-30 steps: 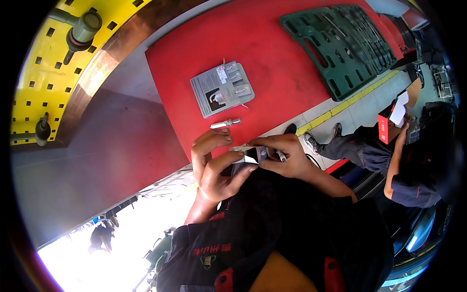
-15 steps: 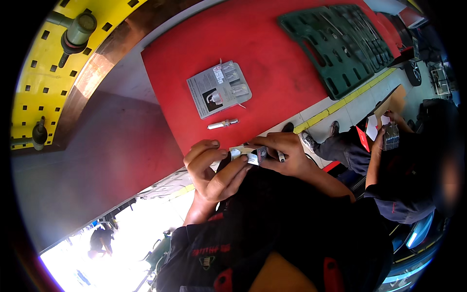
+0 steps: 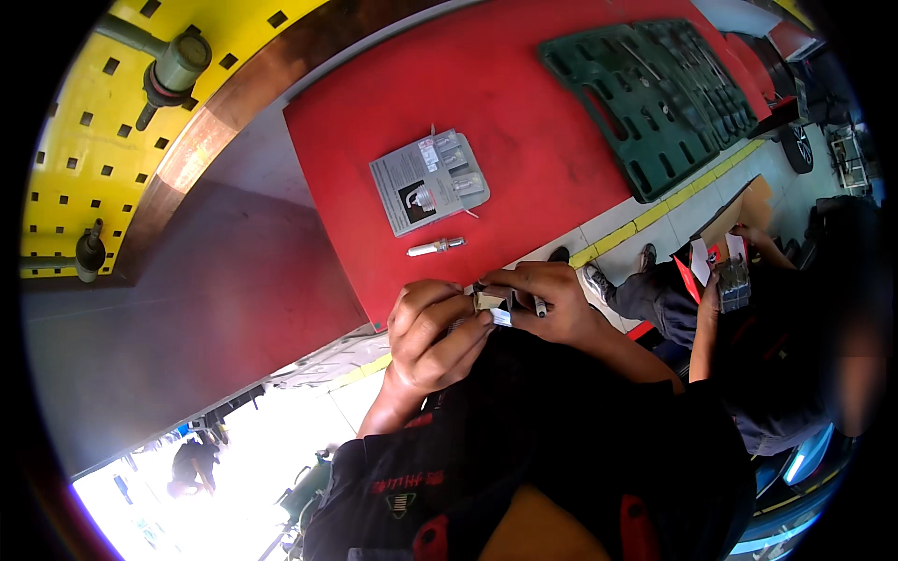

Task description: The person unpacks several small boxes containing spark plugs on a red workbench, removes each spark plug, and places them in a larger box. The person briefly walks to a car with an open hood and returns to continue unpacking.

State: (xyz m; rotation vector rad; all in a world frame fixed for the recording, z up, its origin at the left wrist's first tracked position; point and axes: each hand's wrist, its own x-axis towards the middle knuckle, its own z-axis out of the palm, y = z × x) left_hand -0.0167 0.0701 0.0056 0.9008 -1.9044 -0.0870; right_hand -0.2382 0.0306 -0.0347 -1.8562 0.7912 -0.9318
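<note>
Both my hands are together in front of my chest, near the red table's edge. My right hand (image 3: 558,301) is closed around a small cardboard box (image 3: 496,303) with its end flaps raised. A thin, pale-tipped cylinder (image 3: 540,307) pokes out between that hand's fingers; its kind is unclear. Curled fingers of my left hand (image 3: 432,335) pinch the box's open end. What the box contains is hidden. On the table lies a spark plug (image 3: 436,247), just beyond my left hand. Behind it rests a grey package (image 3: 428,182) with clear plastic compartments.
A green tool case (image 3: 645,103) lies open at the far right of the red table (image 3: 374,84). At right another person (image 3: 786,346) holds a package and card. Yellow perforated panel (image 3: 70,140) with hanging metal parts stands at left.
My left fingers have curled in and closed onto the box end, where they were more spread before. The box flaps have shifted. My right hand keeps its grip.
</note>
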